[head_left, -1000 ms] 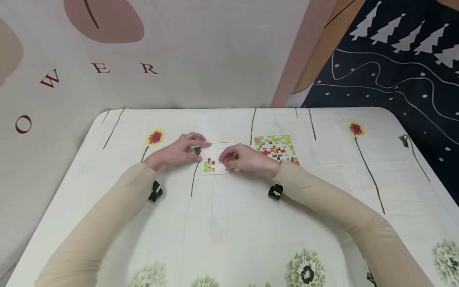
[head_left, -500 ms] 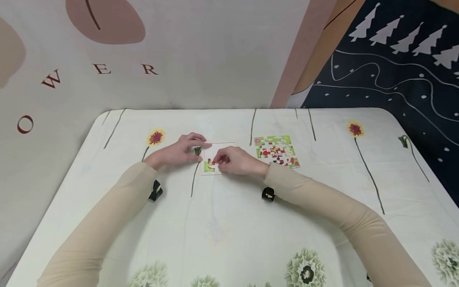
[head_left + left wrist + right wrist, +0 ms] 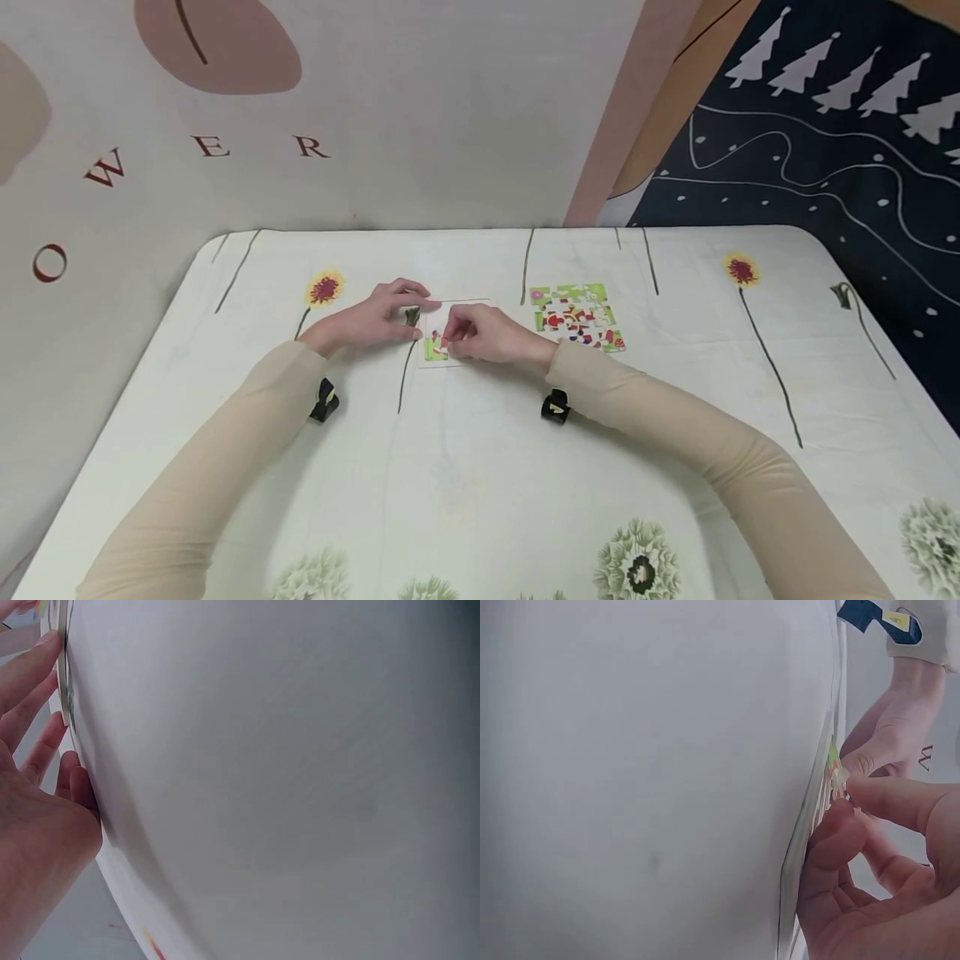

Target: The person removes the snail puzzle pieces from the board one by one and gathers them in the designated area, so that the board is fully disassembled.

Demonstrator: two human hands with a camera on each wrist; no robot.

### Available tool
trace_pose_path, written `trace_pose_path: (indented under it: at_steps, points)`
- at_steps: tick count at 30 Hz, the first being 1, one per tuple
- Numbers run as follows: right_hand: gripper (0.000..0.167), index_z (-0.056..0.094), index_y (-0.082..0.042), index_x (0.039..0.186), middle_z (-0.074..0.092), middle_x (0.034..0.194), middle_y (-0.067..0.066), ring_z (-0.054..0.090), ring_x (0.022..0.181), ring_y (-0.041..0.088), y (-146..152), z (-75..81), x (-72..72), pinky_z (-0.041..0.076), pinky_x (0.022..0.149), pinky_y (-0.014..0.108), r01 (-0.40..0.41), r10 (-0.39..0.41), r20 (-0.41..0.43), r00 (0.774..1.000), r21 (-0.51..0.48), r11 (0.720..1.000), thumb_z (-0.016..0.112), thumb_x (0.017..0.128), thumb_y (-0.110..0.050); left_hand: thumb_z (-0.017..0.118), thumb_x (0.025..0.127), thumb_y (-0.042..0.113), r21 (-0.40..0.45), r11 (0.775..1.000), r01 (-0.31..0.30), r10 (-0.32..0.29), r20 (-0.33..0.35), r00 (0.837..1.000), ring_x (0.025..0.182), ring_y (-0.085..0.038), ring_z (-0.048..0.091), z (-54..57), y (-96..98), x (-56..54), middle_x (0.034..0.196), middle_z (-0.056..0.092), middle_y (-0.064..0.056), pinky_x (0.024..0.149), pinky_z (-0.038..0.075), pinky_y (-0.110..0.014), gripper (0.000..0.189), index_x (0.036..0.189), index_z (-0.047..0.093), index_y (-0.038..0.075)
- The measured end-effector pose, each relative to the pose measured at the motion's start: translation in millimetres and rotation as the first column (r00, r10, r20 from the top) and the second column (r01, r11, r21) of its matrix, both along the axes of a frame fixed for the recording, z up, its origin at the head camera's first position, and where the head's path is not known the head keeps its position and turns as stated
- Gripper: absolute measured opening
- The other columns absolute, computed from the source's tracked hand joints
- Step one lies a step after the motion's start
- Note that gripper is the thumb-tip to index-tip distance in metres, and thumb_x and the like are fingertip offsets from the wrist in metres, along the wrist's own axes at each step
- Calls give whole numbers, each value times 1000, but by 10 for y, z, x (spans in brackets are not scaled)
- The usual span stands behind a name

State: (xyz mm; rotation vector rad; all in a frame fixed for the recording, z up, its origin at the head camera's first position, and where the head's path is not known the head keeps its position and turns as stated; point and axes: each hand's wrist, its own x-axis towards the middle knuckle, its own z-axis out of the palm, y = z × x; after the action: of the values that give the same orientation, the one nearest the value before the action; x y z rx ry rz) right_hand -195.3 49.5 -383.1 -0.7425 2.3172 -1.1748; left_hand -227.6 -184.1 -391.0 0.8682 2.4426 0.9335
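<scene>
A thin white puzzle board (image 3: 435, 320) lies on the cloth, with a green and red puzzle piece (image 3: 432, 348) in its near left corner. My left hand (image 3: 367, 318) rests at the board's left side, fingers spread and fairly straight, fingertips on the edge (image 3: 63, 682). Over the board, beside that corner piece, my right hand (image 3: 491, 335) pinches a small colourful puzzle piece (image 3: 839, 780) between thumb and forefinger. Its other fingers are curled, and the hand hides much of the board's right part.
Right of the board, several puzzle pieces (image 3: 573, 293) lie grouped in a rough rectangle, partly behind the right wrist. A white flowered cloth (image 3: 450, 467) covers the table. A pale printed wall hanging (image 3: 450, 150) and a dark one with trees (image 3: 810, 150) stand behind it.
My right hand has moved left over the board, bringing the pinched puzzle piece up beside the corner piece. More of the grouped pieces shows now. The left hand has stayed in place.
</scene>
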Motion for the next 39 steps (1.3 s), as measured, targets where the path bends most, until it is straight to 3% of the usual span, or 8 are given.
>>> trace_pose_path:
  at_steps: [21,39]
  points:
    - [11,57,-3,88,61,91,7,56,81,17,-80,-25,1,44,68,24,27,-22,46,999,-90,996,62,86,7,69,88,8,-3,1000,-13,13,10,1000,127,-40,22,6,-28,9,140,36,-16,104,17,-58,47,134,56,2]
    - [8,58,-5,90,60,83,6,56,74,15,-77,-18,5,44,63,23,52,-47,69,997,-78,996,61,90,2,69,89,10,-9,1000,-16,16,22,1000,129,-38,22,-7,-17,-12,142,35,-13,105,16,-57,48,134,56,5]
